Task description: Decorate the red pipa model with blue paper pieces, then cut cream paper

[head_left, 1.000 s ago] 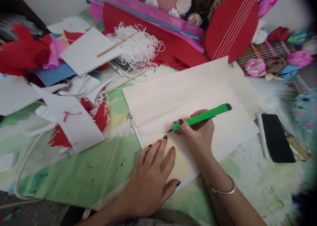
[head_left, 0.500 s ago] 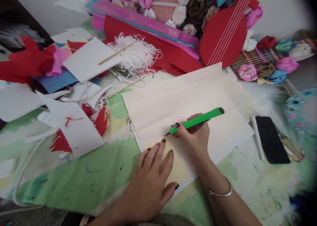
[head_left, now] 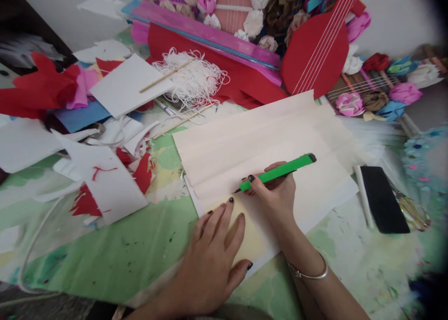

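My right hand (head_left: pixel 275 189) grips a green pen (head_left: pixel 280 172) with a dark cap end, its black tip pointing down and left onto cream paper. My left hand (head_left: pixel 217 250) lies flat with fingers spread, pressing on a small pale-yellow sheet (head_left: pixel 252 238). Under both hands is a large cream sheet (head_left: pixel 245 142) that shows faint creases. A white sheet (head_left: pixel 192 189) peeks out beneath its left edge. The pen tip sits just beyond the left fingertips, near the upper edge of the yellow sheet.
Left of the paper lie white card pieces (head_left: pixel 115 180), red scraps (head_left: pixel 143 173) and a tangle of white string (head_left: pixel 194 77) with a wooden stick (head_left: pixel 164 77). A red paper lute (head_left: pixel 318 49) leans at the back. A black phone (head_left: pixel 384 198) and scissors (head_left: pixel 411 210) lie on the right.
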`<state>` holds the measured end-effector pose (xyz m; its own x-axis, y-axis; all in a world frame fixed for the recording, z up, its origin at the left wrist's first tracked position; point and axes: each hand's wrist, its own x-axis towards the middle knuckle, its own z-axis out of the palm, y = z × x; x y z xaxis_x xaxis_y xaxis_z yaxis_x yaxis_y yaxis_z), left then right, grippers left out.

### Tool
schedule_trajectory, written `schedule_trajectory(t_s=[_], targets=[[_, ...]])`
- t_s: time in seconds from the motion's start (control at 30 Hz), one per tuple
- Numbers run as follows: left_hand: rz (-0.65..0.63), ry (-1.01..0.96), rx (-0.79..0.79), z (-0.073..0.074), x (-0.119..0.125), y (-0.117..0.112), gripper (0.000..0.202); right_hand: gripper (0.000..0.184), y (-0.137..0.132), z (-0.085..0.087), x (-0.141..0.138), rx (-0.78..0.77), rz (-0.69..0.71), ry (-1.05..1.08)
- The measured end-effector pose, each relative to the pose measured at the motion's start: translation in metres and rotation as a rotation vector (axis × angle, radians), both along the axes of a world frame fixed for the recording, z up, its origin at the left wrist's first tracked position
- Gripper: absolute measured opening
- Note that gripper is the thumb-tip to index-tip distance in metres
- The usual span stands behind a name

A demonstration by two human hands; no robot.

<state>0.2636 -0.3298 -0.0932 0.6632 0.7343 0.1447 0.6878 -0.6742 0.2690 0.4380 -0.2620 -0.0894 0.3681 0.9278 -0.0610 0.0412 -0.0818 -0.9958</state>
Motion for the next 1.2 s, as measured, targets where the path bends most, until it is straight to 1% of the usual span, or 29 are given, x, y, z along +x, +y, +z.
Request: schedule_trajectory(t_s=[0.17,0.47,0.57,0.63,0.73,1.03,1.2], targets=[[-0.002,0.006,0.017,0.0006,0.0000,0.0004,0.061,0.040,0.0006,-0.0005,0.0000,0.000,-0.031,0.001],[-0.011,0.011,0.003,0.0015,0.0003,0.0005,0.060,0.040,0.0012,0.0010,0.0000,0.004,-0.015,-0.003],[0.003,-0.009,-0.001,0.0002,0.0007,0.0000,0.061,0.041,0.0019,0.0012,-0.0007,0.013,-0.038,0.027],[0.002,-0.007,-0.007,-0.0001,0.0009,0.0001,0.061,0.041,0.0021,0.0009,-0.0007,0.012,-0.053,0.010],[-0.010,0.012,0.001,0.0007,0.0004,0.0007,0.060,0.040,0.0020,0.0005,-0.0003,0.002,-0.048,-0.020],[-0.006,0.010,0.003,0.0008,0.0007,0.0010,0.061,0.041,0.0016,0.0017,-0.0009,0.022,-0.054,0.025],[-0.006,0.004,0.014,0.0011,0.0001,0.0000,0.061,0.039,0.0013,-0.0003,0.0003,0.026,-0.054,0.001]])
